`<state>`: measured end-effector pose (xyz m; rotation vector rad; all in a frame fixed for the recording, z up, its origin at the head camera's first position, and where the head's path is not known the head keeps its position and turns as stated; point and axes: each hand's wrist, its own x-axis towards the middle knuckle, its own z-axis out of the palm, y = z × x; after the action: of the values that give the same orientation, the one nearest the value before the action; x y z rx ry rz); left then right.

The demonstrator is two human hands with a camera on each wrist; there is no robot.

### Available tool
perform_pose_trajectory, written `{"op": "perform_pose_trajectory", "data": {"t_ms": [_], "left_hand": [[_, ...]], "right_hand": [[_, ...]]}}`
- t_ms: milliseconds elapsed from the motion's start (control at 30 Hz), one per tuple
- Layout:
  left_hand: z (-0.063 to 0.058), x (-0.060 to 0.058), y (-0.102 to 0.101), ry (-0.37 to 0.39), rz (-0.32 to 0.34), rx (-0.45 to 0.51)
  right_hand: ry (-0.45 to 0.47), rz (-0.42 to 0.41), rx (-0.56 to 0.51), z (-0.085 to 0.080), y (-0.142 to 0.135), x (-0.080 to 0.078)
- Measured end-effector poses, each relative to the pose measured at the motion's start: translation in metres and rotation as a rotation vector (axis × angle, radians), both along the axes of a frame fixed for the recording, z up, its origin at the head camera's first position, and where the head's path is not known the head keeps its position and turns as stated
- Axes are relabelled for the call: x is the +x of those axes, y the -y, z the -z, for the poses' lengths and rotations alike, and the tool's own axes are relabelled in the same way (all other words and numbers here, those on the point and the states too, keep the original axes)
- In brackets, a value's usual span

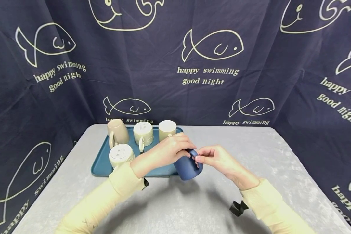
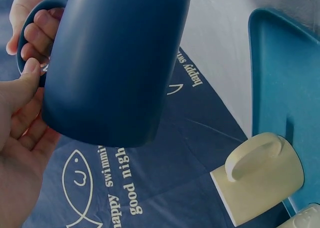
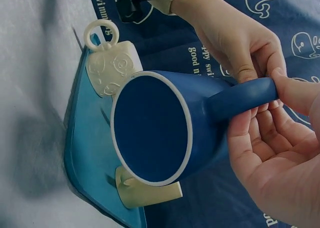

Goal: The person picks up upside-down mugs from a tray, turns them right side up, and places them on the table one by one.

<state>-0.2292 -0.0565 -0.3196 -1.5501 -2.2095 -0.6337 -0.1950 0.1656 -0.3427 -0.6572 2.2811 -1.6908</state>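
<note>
A blue mug (image 1: 188,169) hangs tilted above the table, just off the tray's front right corner. My left hand (image 1: 174,149) comes over it from the left, thumb and fingers gripping at the handle. From the right, my right hand (image 1: 217,161) pinches the same handle, its fingers curled through the loop in the left wrist view. The right wrist view shows the mug's round end with a white ring (image 3: 189,133); whether this is rim or base I cannot tell. Part of the mug is hidden behind my left hand in the head view.
On a blue tray (image 1: 100,165) stand several pale mugs: a beige one (image 1: 118,131), a cream one (image 1: 144,133) with its base up, a yellowish one (image 1: 166,131) and another cream one (image 1: 120,156) nearer me. Behind the grey table (image 1: 280,169) hangs a dark fish-print cloth (image 1: 163,81).
</note>
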Motion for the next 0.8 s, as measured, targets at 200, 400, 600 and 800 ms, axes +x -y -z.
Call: {"op": "perform_pose_trajectory", "data": {"t_ms": [200, 400, 600, 800], "left_hand": [[0.0, 0.001, 0.003, -0.056, -0.027, 0.127], [0.003, 0.004, 0.01, -0.08, -0.077, 0.194], [0.005, 0.01, 0.017, -0.037, -0.147, 0.252], [0.009, 0.016, 0.026, 0.03, -0.219, 0.308]], "right_hand": [[-0.02, 0.009, -0.046, 0.002, -0.002, -0.002], [-0.044, 0.043, -0.094, 0.006, -0.005, -0.007], [-0.032, 0.114, -0.134, 0.007, -0.009, -0.013], [-0.05, 0.174, -0.178, 0.008, -0.014, -0.023]]}}
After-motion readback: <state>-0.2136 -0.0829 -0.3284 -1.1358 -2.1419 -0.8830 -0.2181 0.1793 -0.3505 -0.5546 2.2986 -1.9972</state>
